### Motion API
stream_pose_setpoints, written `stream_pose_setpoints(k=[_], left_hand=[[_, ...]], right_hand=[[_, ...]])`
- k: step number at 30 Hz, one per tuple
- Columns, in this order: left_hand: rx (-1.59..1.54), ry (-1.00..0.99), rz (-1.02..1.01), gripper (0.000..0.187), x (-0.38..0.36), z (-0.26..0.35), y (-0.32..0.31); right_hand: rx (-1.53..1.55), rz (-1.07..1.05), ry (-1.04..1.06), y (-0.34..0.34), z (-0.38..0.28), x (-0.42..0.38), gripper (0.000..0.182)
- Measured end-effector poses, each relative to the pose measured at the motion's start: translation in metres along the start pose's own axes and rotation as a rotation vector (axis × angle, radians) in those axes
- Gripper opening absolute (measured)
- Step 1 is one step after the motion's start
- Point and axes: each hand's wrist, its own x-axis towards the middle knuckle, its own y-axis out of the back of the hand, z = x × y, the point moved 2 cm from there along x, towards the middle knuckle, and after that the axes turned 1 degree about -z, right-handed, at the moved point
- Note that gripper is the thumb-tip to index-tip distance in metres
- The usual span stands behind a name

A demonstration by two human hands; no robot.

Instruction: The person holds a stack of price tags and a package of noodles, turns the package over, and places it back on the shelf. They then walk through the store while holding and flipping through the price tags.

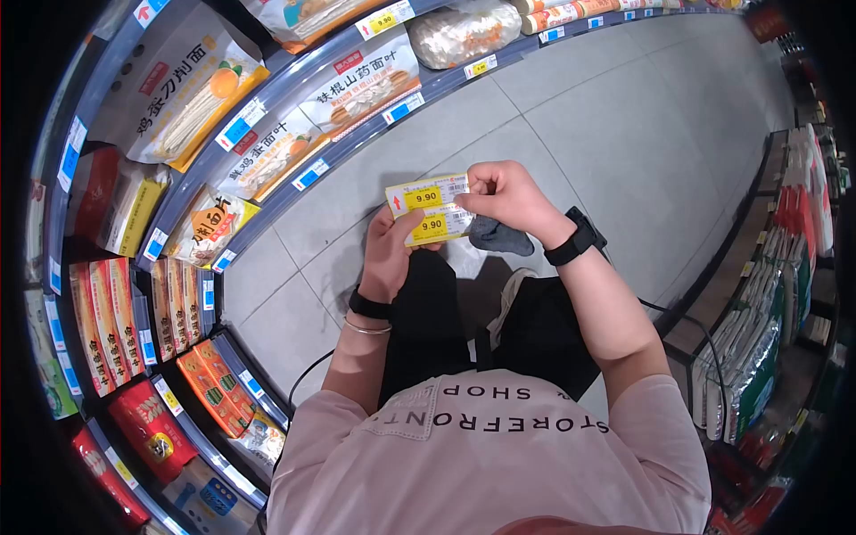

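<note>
Two yellow and white price labels (428,198), each printed 9.90, are held one above the other over the floor in front of my body. My left hand (389,250) grips their left side, with the thumb on the front. At the upper right corner my right hand (501,194) pinches the labels between thumb and fingers. A grey cloth (501,238) hangs just below my right hand; what holds it is hidden.
Curved shelves with bagged noodles (366,85) and blue and yellow price tags (239,129) run along the left and top. Stacked packages (758,357) line the right side. Grey floor tiles (606,116) lie between. A thin black cable (704,334) passes by my right arm.
</note>
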Motion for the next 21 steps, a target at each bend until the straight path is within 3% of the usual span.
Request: stream_pose_setpoints(k=[21], left_hand=[[0.011,-0.007,-0.017,0.025,0.0015,-0.0006,0.0031]], right_hand=[[0.010,-0.029,-0.029,-0.0016,0.0019,0.0024,0.015]])
